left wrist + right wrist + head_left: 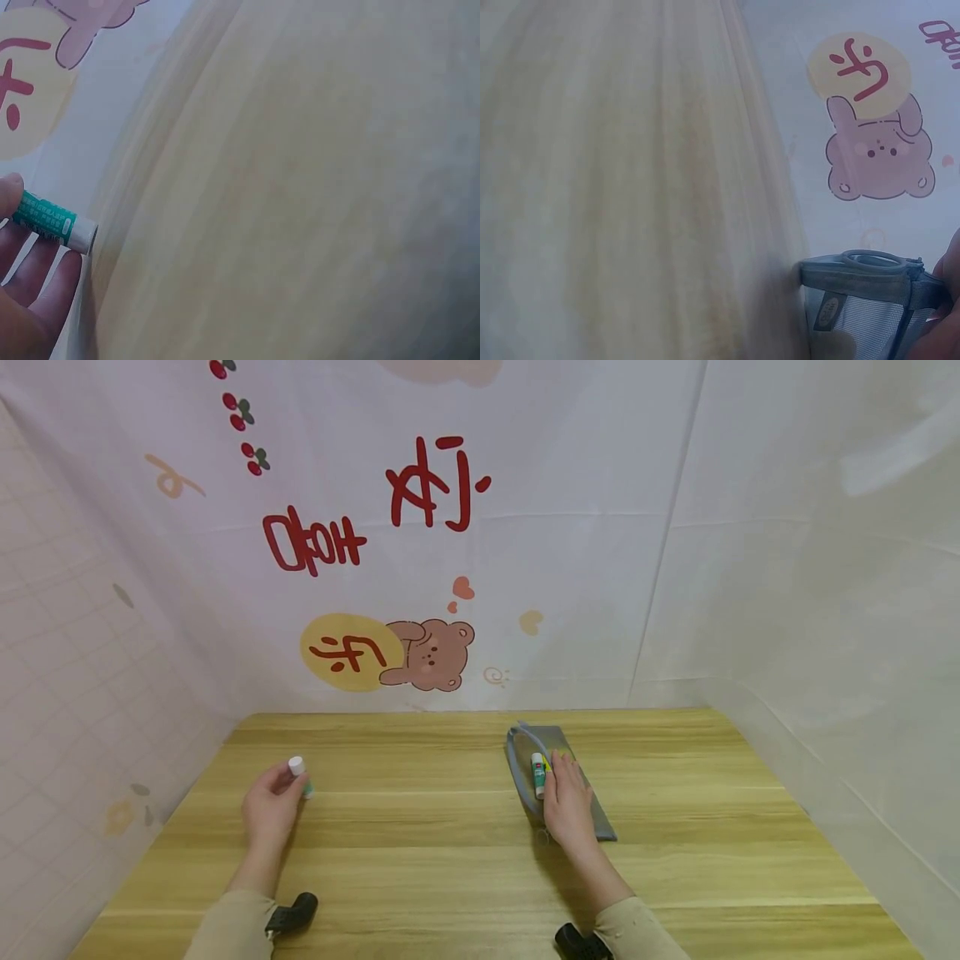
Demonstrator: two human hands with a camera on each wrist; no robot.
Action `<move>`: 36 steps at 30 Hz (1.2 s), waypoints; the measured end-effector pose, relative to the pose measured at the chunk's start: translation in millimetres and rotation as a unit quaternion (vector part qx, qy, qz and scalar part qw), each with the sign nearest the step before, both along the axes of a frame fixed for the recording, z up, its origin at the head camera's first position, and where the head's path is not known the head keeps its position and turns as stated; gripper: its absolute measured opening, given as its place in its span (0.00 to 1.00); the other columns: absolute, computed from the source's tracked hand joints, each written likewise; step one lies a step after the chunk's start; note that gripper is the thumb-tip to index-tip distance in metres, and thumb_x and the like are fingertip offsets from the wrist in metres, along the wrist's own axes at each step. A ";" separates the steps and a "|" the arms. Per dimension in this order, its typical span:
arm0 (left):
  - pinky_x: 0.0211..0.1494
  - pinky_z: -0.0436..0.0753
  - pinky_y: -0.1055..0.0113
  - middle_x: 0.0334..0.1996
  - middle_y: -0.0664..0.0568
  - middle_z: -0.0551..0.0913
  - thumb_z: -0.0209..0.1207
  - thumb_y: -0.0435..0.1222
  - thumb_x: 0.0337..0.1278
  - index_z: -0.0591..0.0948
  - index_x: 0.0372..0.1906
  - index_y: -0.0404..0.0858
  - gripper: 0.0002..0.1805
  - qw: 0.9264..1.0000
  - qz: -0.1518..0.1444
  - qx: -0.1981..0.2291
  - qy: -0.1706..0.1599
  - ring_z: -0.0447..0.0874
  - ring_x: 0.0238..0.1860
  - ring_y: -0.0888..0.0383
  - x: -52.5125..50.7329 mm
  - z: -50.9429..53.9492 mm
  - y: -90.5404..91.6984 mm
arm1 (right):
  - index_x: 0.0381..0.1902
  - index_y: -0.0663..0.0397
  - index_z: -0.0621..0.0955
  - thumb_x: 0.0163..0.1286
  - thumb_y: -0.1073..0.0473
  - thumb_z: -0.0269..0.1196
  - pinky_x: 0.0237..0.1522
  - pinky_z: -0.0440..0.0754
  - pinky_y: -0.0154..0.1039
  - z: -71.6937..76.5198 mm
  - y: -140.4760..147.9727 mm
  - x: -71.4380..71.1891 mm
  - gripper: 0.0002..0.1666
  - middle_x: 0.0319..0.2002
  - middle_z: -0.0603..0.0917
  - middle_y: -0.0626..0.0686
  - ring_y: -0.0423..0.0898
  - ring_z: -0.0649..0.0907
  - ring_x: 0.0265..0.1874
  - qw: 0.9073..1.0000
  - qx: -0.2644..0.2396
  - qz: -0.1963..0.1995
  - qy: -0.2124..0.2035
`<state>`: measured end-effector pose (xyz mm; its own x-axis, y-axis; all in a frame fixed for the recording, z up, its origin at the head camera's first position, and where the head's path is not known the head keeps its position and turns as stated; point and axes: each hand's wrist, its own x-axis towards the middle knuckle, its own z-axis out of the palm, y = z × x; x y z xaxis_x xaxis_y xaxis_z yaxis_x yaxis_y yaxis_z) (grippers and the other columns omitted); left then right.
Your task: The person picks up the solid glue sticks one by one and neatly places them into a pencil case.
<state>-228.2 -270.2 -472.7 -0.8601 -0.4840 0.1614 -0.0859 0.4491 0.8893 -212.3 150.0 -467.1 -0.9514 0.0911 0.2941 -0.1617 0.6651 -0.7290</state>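
My left hand [272, 803] pinches a glue stick [297, 766] with a white cap and a green label, above the left side of the table. In the left wrist view, thumb and fingers hold the glue stick [54, 220] by its labelled body. On the right, my right hand [570, 802] grips the edge of a grey-blue mesh zip pouch [600, 822]. The pouch's mouth gapes, and another green-and-white glue stick [538, 777] shows within it, beside something yellow. In the right wrist view, the pouch [862, 289] has its zipped rim between my fingers.
Both hands are over a wooden table [420, 860]. A white printed cloth [570, 543] with a bear hangs behind the table's far edge, and more cloth hangs at both sides. Black wrist devices [294, 913] sit at both sleeves.
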 end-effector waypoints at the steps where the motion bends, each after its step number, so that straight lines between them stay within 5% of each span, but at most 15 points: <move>1: 0.52 0.74 0.67 0.54 0.34 0.80 0.62 0.35 0.66 0.78 0.58 0.29 0.20 1.000 -0.002 -0.001 0.001 0.78 0.53 0.46 -0.4 -0.3 1.0 | 0.70 0.73 0.64 0.80 0.63 0.45 0.62 0.46 0.80 0.0 -0.1 0.1 0.26 0.70 0.60 0.75 0.73 0.56 0.70 1.000 -0.001 0.000 0.001; 9: 0.39 0.72 0.84 0.50 0.35 0.83 0.64 0.36 0.63 0.80 0.55 0.30 0.19 1.000 -0.018 -0.011 0.009 0.78 0.44 0.57 -2.1 -3.1 8.7 | 0.70 0.72 0.64 0.80 0.63 0.45 0.62 0.46 0.81 0.5 -0.3 0.8 0.26 0.70 0.61 0.74 0.72 0.56 0.71 1.000 -0.005 -0.002 -0.001; 20: 0.35 0.76 0.83 0.49 0.35 0.83 0.65 0.35 0.64 0.80 0.55 0.29 0.19 0.998 -0.052 0.022 0.009 0.73 0.35 0.76 -1.4 -0.3 21.2 | 0.70 0.72 0.65 0.80 0.63 0.45 0.62 0.47 0.81 1.1 -0.9 0.3 0.26 0.70 0.61 0.74 0.72 0.57 0.70 1.000 0.003 -0.005 0.000; 36: 0.41 0.86 0.69 0.54 0.32 0.78 0.61 0.34 0.67 0.74 0.62 0.26 0.24 0.987 -0.125 0.102 -0.015 0.80 0.40 0.64 -0.8 6.9 50.6 | 0.69 0.73 0.65 0.80 0.63 0.45 0.61 0.47 0.81 0.8 -2.2 0.5 0.26 0.69 0.62 0.75 0.72 0.57 0.70 1.000 -0.004 -0.005 0.002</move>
